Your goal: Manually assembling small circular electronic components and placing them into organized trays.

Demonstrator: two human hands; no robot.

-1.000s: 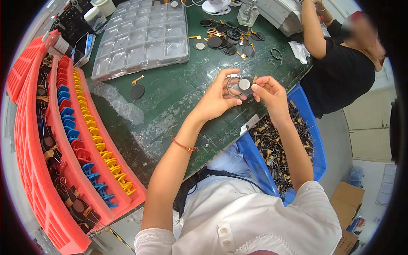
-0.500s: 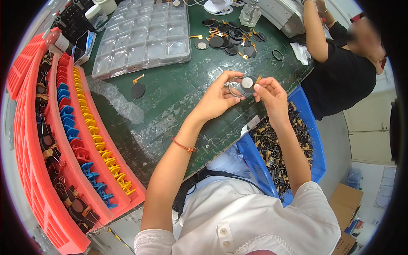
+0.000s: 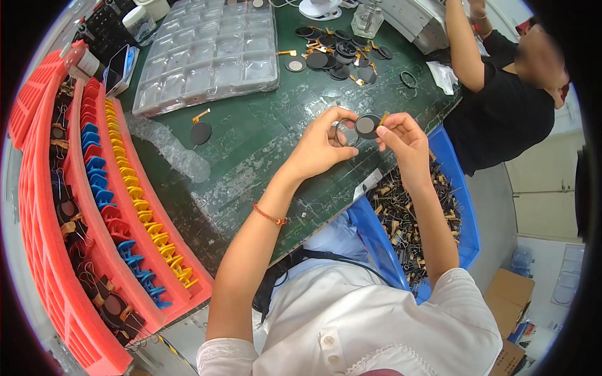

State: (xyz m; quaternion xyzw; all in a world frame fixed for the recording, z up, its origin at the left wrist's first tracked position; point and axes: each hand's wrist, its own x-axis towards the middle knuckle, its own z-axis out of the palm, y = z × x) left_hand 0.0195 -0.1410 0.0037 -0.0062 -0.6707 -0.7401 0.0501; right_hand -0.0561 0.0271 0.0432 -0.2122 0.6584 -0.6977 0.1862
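Observation:
Over the green table, my left hand (image 3: 318, 145) pinches a thin ring (image 3: 337, 136) between thumb and fingers. My right hand (image 3: 404, 139) grips a round black disc (image 3: 367, 126) with a grey centre by its orange flex tab. The disc is right beside the ring and overlaps its right edge in the view; I cannot tell whether they touch. Another disc with an orange tab (image 3: 200, 133) lies on the table to the left. Farther back is a loose pile of similar discs (image 3: 338, 55), with a separate ring (image 3: 408, 79) to its right.
A clear compartment tray (image 3: 207, 69) stands at the back left. Red foam racks (image 3: 47, 250) with coloured clips line the left side. A blue bin (image 3: 467, 244) of black binder clips sits by my right arm. Another person (image 3: 511, 113) is at the right.
The disc has tilted, so its centre looks darker grey instead of bright. The ring has turned slightly, and my left thumb has shifted a little. Both hands keep their holds.

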